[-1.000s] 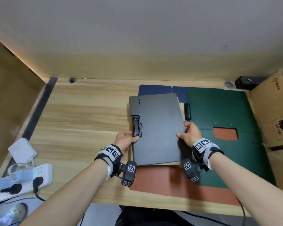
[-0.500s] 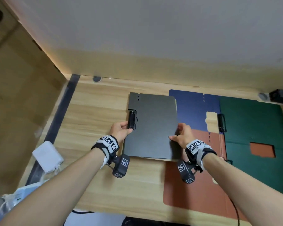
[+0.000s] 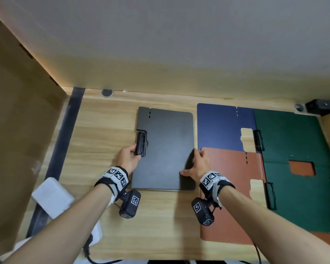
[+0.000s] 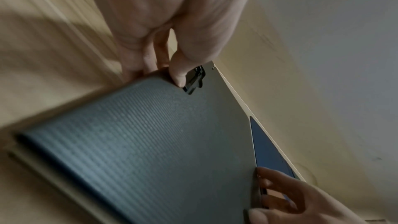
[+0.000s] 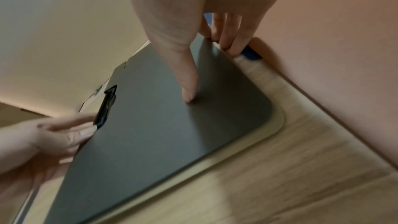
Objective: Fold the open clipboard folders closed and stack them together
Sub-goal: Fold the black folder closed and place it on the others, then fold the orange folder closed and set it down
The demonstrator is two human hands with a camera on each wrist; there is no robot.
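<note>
A closed black clipboard folder (image 3: 166, 149) lies flat at the middle of the wooden desk (image 3: 103, 140), its clip (image 3: 141, 143) on the left edge. Whether it touches the wood I cannot tell. My left hand (image 3: 129, 158) pinches that left edge just below the clip, thumb on top (image 4: 165, 74). My right hand (image 3: 196, 164) grips the right edge, thumb pressed on the cover and fingers curled under it (image 5: 207, 71). To the right lie open folders, overlapping: blue (image 3: 221, 126), orange-brown (image 3: 229, 187) and dark green (image 3: 293, 149).
A cardboard panel (image 3: 17, 130) walls off the left side. A white power adapter (image 3: 51, 197) with a cable sits at the front left. A small black device (image 3: 322, 106) stands at the back right corner. A wall runs close behind the desk.
Both hands have carried the black folder leftward off the open folders. It now sits over bare wood, left of the blue one.
</note>
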